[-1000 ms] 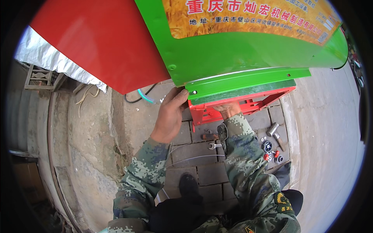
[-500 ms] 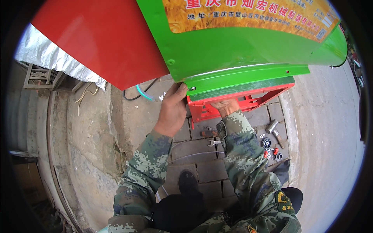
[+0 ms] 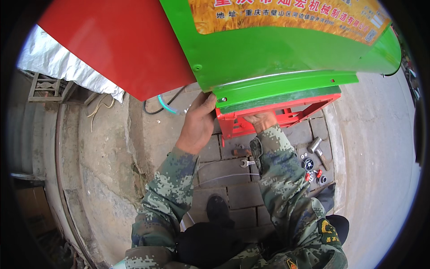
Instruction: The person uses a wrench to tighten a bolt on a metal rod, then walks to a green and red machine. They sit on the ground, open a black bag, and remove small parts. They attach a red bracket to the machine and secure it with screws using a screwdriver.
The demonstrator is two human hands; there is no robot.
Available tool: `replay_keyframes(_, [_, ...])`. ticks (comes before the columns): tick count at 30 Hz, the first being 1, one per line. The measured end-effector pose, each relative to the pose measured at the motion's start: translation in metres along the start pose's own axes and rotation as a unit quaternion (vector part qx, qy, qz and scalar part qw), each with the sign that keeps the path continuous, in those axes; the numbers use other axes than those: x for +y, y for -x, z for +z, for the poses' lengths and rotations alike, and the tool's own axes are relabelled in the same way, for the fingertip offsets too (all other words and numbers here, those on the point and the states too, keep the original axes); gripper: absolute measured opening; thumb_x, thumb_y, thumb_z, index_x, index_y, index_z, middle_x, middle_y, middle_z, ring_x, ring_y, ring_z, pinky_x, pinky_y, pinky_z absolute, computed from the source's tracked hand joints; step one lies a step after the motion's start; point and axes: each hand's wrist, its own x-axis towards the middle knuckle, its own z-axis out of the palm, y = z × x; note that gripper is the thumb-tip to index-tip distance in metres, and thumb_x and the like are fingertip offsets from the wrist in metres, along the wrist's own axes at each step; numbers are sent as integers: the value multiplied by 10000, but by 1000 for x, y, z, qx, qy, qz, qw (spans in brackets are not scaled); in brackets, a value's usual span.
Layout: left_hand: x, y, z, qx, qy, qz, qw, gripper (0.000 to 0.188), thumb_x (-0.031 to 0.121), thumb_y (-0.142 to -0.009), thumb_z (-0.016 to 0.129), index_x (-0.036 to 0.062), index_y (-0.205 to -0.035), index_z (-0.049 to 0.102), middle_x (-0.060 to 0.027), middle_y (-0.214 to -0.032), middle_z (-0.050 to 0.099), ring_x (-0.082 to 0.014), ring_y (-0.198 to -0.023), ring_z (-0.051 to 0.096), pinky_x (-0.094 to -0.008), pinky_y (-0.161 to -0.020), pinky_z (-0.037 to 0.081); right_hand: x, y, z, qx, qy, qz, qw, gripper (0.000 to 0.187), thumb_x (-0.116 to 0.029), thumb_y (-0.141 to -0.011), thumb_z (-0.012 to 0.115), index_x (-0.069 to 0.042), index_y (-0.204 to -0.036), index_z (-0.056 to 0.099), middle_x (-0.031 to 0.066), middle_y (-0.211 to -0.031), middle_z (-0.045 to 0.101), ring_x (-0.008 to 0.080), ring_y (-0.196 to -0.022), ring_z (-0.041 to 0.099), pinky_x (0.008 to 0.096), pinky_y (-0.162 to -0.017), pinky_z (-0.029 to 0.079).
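Note:
A green sheet-metal machine housing fills the upper part of the view, its lower flange resting over a red metal frame. My left hand grips the flange's left corner, thumb on the near side beside a slot with a bolt in it; its other fingers are hidden behind. My right hand reaches in under the flange, inside the red frame. Its fingertips are hidden there, so what it touches does not show. A red metal panel slopes down at the housing's left.
On the paving lie an open-end wrench, a hammer, a black round wheel-like part and small red pieces. A blue-green hose lies beyond my left hand. A wooden crate stands at far left beside white sheeting.
Both hands keep their places on the housing and in the frame. The view has shifted very slightly.

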Motion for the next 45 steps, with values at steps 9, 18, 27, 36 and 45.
replay_keyframes(9, [32, 5, 1, -28, -201, -51, 978, 541, 269, -1032, 569, -19, -1472, 441, -117, -1446, 530, -219, -1281, 555, -396, -1063, 450, 1, 6, 19, 34, 30, 14, 999, 161, -96, -1019, 570, -3, -1081, 686, 126, -1081, 727, 247, -950, 718, 373, -803, 631])
replay_keyframes(18, [34, 2, -11, -61, -239, -14, 969, 491, 240, -1037, 564, -33, -1437, 482, -138, -1395, 570, -239, -1218, 606, -397, -1006, 512, 2, 8, 28, 18, 2, 43, 999, 135, -70, -1009, 586, -38, -1088, 691, 100, -1111, 724, 230, -951, 710, 362, -827, 632])
replay_keyframes(27, [33, 12, -5, -42, -420, 138, 896, 541, 275, -1024, 607, -32, -1447, 468, -157, -1397, 547, -250, -1320, 526, -408, -1080, 456, 9, 6, 24, -19, 47, 59, 997, 128, -23, -975, 626, -29, -1091, 680, 98, -1085, 718, 229, -925, 706, 355, -803, 641])
replay_keyframes(36, [25, -3, 5, 32, -404, 276, 872, 392, 221, -888, 823, -24, -1142, 654, -130, -1083, 717, -242, -1034, 686, -363, -922, 523, 11, 2, 36, -12, 24, 46, 999, 232, -195, -1039, 547, -24, -1148, 659, 124, -1108, 709, 259, -980, 691, 412, -815, 614])
replay_keyframes(45, [20, -1, -16, 89, -477, 353, 800, 254, 141, -861, 832, 4, -1046, 724, -108, -987, 762, -226, -886, 711, -339, -800, 543, 11, 6, 15, 14, -53, 56, 997, 268, -258, -1048, 513, -47, -1088, 673, 87, -1050, 709, 236, -908, 689, 414, -772, 614])
